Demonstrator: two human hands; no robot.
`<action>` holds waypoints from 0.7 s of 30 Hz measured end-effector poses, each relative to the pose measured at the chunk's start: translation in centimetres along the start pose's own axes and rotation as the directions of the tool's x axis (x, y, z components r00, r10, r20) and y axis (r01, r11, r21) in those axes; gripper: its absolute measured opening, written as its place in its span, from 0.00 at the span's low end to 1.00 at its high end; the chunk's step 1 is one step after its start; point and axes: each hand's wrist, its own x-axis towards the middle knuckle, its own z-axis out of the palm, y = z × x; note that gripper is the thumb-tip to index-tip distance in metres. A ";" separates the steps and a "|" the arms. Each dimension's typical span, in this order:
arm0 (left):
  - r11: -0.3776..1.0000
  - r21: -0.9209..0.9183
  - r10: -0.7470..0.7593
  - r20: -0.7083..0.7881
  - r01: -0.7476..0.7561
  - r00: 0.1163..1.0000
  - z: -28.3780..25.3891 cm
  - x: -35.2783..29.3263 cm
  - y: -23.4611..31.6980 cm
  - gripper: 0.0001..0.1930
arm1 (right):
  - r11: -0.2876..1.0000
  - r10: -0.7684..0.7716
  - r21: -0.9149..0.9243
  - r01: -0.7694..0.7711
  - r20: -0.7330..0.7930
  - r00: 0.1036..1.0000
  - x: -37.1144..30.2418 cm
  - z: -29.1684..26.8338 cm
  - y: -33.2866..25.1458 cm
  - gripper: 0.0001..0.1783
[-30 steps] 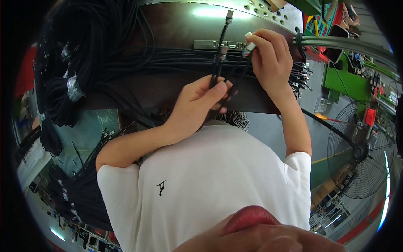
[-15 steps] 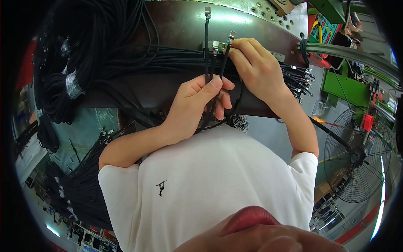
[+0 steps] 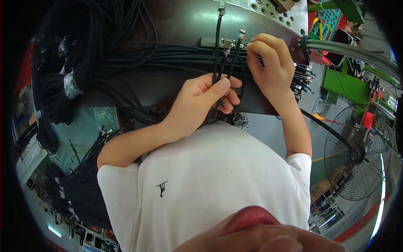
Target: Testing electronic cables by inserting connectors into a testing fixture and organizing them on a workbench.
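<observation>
My left hand (image 3: 205,98) is closed around several black cables (image 3: 218,46), thumb pressed over them. They stand up out of the grip, fanned slightly apart. Each ends in a silvery metal plug; the tallest plug (image 3: 221,6) is on the left, another plug (image 3: 242,32) on the right, and a lower one (image 3: 227,46) between them. Just right of the plugs is my right hand (image 3: 273,63), its fingers curled and thumb and forefinger tips close together. Whether anything small is pinched there I cannot make out. The lower ends of the held cables are hidden behind my left hand.
A long bundle of black cables (image 3: 168,56) crosses the dark table (image 3: 180,25), its plug ends (image 3: 303,77) past the right edge. A metal bar (image 3: 208,42) lies behind the plugs. Coiled cables (image 3: 94,38) heap at left. A fan (image 3: 357,155) stands at right.
My left hand and the cables have shifted a little to the right. My right hand has drawn away from the right-hand plug, its fingers more curled.
</observation>
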 end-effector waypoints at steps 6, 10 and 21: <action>0.997 0.079 0.015 -0.022 -0.013 1.000 0.8 -0.2 0.2 0.17 | 0.995 0.097 0.010 -0.098 0.068 0.993 -0.6 0.0 0.6 0.14; 0.999 -0.040 0.034 -0.054 -0.036 0.998 0.2 -0.2 1.3 0.22 | 0.965 0.188 0.145 -0.220 0.203 0.961 -1.3 0.2 0.9 0.11; 0.988 -0.153 -0.032 -0.033 0.026 0.999 0.9 0.6 1.4 0.17 | 0.979 0.152 0.105 -0.177 0.207 0.966 -1.3 0.3 1.3 0.12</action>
